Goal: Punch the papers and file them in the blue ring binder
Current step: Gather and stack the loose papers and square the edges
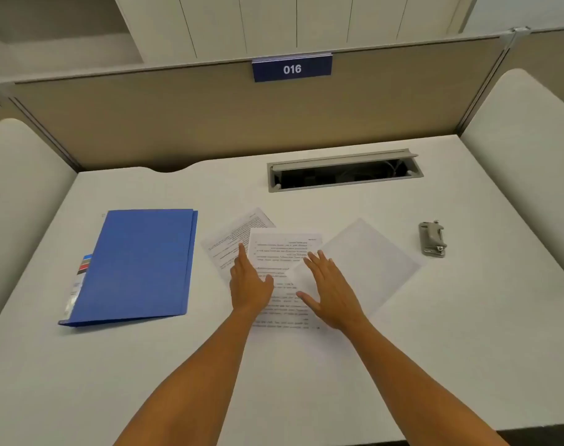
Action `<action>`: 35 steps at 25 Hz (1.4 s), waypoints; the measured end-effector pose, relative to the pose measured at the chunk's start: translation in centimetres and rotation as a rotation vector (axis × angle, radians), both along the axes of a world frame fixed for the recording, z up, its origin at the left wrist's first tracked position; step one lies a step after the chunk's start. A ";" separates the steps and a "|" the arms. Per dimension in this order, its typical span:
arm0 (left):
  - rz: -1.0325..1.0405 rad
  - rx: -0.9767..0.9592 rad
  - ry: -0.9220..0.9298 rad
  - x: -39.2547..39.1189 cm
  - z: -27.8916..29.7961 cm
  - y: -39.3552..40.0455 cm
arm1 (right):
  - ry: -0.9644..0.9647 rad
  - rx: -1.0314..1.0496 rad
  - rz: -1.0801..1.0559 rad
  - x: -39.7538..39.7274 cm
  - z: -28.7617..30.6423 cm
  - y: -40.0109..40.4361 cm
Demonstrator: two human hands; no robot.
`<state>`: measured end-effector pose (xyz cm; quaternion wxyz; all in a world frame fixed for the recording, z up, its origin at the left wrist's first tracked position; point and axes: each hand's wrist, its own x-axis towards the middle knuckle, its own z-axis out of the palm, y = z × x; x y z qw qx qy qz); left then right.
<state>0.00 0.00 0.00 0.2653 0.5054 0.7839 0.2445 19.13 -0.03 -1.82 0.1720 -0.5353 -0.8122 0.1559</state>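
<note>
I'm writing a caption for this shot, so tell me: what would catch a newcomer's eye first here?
Most striking are the two bare hands, left hand and right hand, laid flat with straight fingers on the fanned papers at the middle of the white desk. Next is the closed blue ring binder lying to their left. A small grey hole punch sits apart at the right, untouched.

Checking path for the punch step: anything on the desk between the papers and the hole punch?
Nothing visible. The papers lie fanned mid-desk under both hands; the punch sits to their right, with only bare desk between. The closed binder lies on the opposite side, left.
</note>
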 end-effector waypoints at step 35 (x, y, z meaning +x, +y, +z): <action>-0.279 -0.376 0.310 -11.2 13.8 6.2 | 0.355 -0.111 0.044 -6.2 3.1 1.1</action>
